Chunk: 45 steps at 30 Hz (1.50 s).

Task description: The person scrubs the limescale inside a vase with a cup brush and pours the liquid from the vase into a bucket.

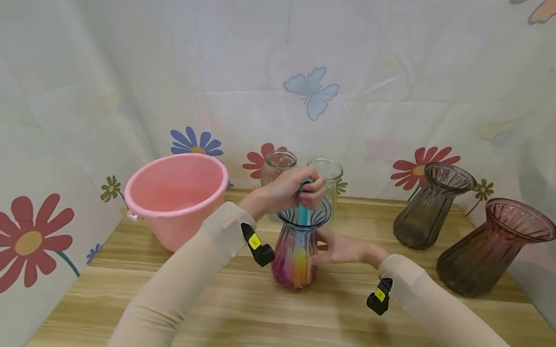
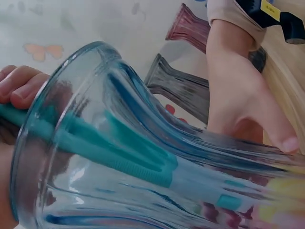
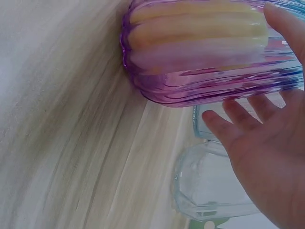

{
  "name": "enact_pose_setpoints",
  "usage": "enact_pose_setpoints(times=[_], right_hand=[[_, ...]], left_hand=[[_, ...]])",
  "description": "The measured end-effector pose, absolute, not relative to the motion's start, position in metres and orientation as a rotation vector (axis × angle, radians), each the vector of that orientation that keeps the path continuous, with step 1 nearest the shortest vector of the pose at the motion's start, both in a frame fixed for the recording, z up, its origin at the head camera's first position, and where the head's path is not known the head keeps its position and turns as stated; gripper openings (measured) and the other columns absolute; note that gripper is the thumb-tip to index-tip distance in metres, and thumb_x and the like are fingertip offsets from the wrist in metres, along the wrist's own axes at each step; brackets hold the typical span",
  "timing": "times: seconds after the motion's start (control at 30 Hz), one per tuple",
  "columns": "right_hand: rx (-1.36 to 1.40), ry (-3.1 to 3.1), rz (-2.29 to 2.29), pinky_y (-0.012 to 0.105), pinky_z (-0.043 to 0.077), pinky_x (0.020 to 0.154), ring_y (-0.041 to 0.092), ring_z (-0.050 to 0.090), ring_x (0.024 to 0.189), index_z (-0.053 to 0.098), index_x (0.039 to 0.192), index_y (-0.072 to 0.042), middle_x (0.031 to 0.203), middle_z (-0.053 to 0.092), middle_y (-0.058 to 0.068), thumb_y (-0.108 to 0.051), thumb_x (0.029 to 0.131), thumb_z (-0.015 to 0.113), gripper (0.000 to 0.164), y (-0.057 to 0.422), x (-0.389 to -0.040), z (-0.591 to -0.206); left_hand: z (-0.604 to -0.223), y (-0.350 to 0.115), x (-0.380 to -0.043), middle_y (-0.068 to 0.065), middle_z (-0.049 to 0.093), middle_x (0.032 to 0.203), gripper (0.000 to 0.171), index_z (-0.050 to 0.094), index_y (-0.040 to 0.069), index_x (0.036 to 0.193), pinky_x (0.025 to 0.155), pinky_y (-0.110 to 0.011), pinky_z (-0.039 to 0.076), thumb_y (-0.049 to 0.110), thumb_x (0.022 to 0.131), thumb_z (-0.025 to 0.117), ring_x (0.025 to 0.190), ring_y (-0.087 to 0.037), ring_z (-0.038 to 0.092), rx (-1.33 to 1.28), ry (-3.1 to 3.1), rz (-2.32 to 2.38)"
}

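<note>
At the middle of the bench (image 1: 234, 316), a purple-and-blue glass vase (image 1: 285, 254) is upright, a brush (image 1: 303, 216) inside it, yellow-and-pink sponge (image 3: 198, 31) near the base. The person's left hand (image 1: 296, 187) has its fingers curled round the teal handle (image 2: 114, 157); the right hand (image 1: 344, 248) clasps the vase's side. Only the left wrist view shows the handle's ribbing through the glass; only the head view, the pink bucket (image 1: 187, 226).

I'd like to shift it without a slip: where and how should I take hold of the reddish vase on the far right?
Best, I'd say, round the narrowed neck of the reddish vase, coming from the left. The flared rim above should help stop a slip, and the patterned cloth rises close on its right.
</note>
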State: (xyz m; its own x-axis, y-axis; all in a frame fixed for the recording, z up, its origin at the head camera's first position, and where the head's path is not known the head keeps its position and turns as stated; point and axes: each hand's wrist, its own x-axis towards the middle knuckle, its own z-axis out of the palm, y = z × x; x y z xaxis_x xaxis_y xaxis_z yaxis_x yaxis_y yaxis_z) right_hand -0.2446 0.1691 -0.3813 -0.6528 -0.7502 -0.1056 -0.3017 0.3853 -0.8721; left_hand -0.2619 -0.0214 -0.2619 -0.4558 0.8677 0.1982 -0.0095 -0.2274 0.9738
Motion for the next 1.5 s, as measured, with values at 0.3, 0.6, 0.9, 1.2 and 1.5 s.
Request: enact_pose_setpoints(times=[0.3, 0.6, 0.9, 1.2, 1.5], right_hand=[[-0.851, 2.152, -1.265, 0.046, 0.031, 0.106, 0.028, 0.035, 0.130, 0.022, 0.138, -0.006, 0.137, 0.038, 0.011, -0.014, 0.077, 0.073, 0.080, 0.166, -0.243, -0.381], [-0.902, 2.246, -1.185, 0.042, 0.039, 0.101, 0.031, 0.041, 0.126, 0.028, 0.133, -0.001, 0.132, 0.042, 0.014, -0.015, 0.077, 0.072, 0.072, 0.161, -0.240, -0.381], [-0.872, 2.287, -1.196, 0.044, 0.039, 0.100, 0.035, 0.040, 0.126, 0.025, 0.133, 0.002, 0.133, 0.040, 0.019, -0.016, 0.077, 0.072, 0.075, 0.161, -0.234, -0.380], [-0.918, 2.277, -1.262, 0.043, 0.040, 0.099, 0.035, 0.042, 0.124, 0.024, 0.135, 0.001, 0.132, 0.041, 0.019, -0.014, 0.076, 0.073, 0.078, 0.165, -0.239, -0.384], [-0.967, 2.234, -1.259, 0.046, 0.039, 0.100, 0.033, 0.040, 0.124, 0.025, 0.132, 0.000, 0.133, 0.039, 0.017, -0.015, 0.081, 0.069, 0.070, 0.166, -0.237, -0.388]], left_hand=[[-0.225, -0.026, -0.259, 0.003, 0.025, 0.046, 0.038, 0.026, 0.014, 0.052, 0.048, -0.027, 0.018, 0.011, 0.090, 0.023, 0.042, -0.014, 0.019, 1.084, 1.413, 1.836], [-0.167, -0.029, -0.247, 0.006, 0.024, 0.044, 0.039, 0.025, 0.016, 0.049, 0.045, -0.026, 0.011, 0.007, 0.087, 0.020, 0.040, -0.011, 0.016, 1.129, 1.455, 1.959], [-0.173, -0.033, -0.248, 0.005, 0.025, 0.042, 0.039, 0.026, 0.016, 0.049, 0.046, -0.026, 0.011, 0.009, 0.087, 0.019, 0.039, -0.012, 0.017, 1.171, 1.329, 2.022], [-0.199, -0.029, -0.253, 0.005, 0.026, 0.044, 0.037, 0.025, 0.015, 0.050, 0.046, -0.027, 0.012, 0.008, 0.086, 0.020, 0.040, -0.013, 0.018, 1.167, 1.336, 1.988], [-0.262, -0.019, -0.261, 0.002, 0.026, 0.050, 0.036, 0.025, 0.013, 0.055, 0.051, -0.027, 0.020, 0.011, 0.091, 0.023, 0.045, -0.015, 0.021, 1.023, 1.461, 1.828]])
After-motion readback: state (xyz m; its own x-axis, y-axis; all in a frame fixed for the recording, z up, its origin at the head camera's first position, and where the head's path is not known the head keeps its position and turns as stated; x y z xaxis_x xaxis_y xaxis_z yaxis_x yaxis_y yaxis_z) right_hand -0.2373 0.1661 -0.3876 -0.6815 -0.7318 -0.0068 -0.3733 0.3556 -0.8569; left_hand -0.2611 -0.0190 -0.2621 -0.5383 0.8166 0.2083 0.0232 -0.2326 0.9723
